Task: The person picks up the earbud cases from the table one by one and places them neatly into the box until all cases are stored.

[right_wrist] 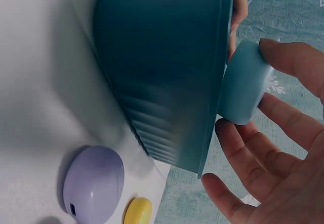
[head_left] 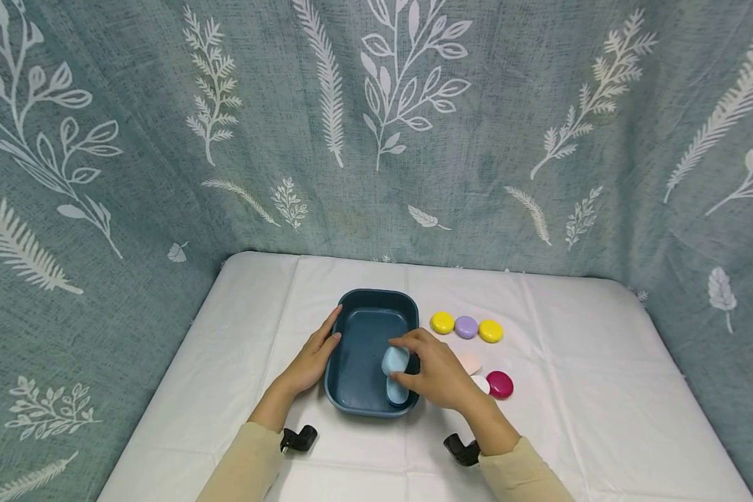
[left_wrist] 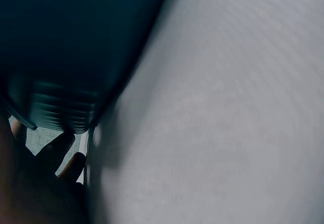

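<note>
A dark blue rectangular bin (head_left: 367,328) stands on the white-covered table. My left hand (head_left: 314,359) rests along its left side, fingers straight and fingertips at the rim. Over the bin's right part, my right hand (head_left: 436,369) pinches a light blue rounded case (head_left: 395,360) between thumb and fingers. In the right wrist view this light blue case (right_wrist: 245,84) appears just above the rim, seen edge-on. Another light blue piece (head_left: 397,392) lies in the bin's near right corner, partly covered by the held one. The left wrist view shows the bin's outer wall (left_wrist: 76,36) in shadow.
Right of the bin, two yellow rounded cases (head_left: 442,322) flank a purple one (head_left: 466,327); the purple case (right_wrist: 93,183) has a small dark slot. Nearer lie a pale pink piece (head_left: 470,362), a white one (head_left: 480,383) and a crimson one (head_left: 500,385). A patterned curtain (head_left: 376,195) surrounds the table.
</note>
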`<state>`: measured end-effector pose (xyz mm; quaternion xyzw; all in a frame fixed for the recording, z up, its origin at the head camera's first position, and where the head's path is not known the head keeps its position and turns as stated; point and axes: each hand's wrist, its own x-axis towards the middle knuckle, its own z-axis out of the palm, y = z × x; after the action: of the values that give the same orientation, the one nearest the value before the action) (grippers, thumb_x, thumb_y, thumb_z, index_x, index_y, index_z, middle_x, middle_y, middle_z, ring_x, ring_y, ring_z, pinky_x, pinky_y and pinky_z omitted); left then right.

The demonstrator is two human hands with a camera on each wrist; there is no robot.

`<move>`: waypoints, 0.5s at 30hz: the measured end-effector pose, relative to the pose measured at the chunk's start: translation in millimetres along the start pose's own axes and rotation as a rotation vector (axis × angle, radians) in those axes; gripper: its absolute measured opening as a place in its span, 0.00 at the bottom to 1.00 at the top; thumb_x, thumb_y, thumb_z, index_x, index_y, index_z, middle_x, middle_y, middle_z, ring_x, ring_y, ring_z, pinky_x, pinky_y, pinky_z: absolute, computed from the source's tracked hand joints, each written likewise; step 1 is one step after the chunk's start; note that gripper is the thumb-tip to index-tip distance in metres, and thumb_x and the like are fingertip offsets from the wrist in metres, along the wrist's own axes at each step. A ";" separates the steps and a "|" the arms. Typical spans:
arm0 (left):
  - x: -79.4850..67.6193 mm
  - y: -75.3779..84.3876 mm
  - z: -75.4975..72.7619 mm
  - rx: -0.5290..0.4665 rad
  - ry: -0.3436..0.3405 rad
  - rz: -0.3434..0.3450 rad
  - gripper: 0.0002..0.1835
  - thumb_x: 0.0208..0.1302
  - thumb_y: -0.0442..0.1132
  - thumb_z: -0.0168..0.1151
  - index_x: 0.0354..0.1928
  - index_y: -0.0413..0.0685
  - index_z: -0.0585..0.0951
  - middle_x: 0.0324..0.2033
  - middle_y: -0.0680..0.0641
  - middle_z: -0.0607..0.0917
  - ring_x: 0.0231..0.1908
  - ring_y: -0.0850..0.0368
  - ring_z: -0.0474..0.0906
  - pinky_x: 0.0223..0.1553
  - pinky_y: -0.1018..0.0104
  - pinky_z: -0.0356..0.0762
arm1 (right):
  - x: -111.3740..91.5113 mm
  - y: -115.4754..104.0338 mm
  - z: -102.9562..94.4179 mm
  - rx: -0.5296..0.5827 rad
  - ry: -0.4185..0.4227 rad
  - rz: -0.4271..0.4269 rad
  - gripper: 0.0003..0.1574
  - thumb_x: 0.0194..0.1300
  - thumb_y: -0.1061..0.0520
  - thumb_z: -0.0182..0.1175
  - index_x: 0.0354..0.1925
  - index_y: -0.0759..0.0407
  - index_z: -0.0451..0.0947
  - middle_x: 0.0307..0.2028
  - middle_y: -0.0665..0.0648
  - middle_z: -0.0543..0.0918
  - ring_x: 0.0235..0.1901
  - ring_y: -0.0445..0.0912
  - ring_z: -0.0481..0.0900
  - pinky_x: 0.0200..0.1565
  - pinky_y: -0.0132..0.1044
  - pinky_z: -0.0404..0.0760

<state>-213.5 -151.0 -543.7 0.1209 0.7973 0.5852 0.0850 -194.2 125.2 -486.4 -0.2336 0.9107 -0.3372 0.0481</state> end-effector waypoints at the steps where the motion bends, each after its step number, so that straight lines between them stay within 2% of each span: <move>1: 0.9 -2.0 0.1 0.003 -0.001 -0.001 0.31 0.86 0.42 0.39 0.84 0.58 0.49 0.84 0.47 0.48 0.83 0.42 0.41 0.81 0.37 0.38 | 0.2 -0.1 1.1 -0.001 -0.004 -0.004 0.35 0.60 0.50 0.77 0.64 0.55 0.81 0.55 0.51 0.80 0.50 0.53 0.80 0.50 0.40 0.83; 8: 10.8 -29.9 2.9 0.043 0.021 0.000 0.31 0.86 0.45 0.38 0.84 0.65 0.47 0.84 0.49 0.48 0.83 0.44 0.41 0.81 0.38 0.38 | 2.3 -0.1 9.7 -0.033 -0.011 -0.037 0.35 0.59 0.50 0.78 0.64 0.55 0.82 0.56 0.51 0.81 0.49 0.48 0.81 0.52 0.43 0.83; 12: 12.3 -35.8 1.8 0.048 0.026 0.018 0.30 0.86 0.48 0.40 0.83 0.70 0.49 0.83 0.51 0.50 0.83 0.44 0.44 0.81 0.36 0.42 | 2.9 -2.0 14.4 -0.056 -0.016 -0.050 0.35 0.59 0.50 0.78 0.63 0.54 0.82 0.55 0.52 0.81 0.49 0.48 0.81 0.53 0.45 0.82; 15: 12.8 -36.6 0.9 0.052 0.022 0.028 0.30 0.85 0.50 0.40 0.83 0.73 0.49 0.83 0.53 0.51 0.83 0.46 0.45 0.81 0.37 0.44 | 3.2 -4.7 17.0 -0.070 -0.025 -0.059 0.35 0.59 0.50 0.78 0.63 0.54 0.83 0.54 0.53 0.82 0.51 0.50 0.82 0.59 0.52 0.77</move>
<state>-228.9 -156.9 -578.8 0.1278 0.8114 0.5666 0.0649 -191.0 110.5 -496.2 -0.2661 0.9141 -0.3032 0.0415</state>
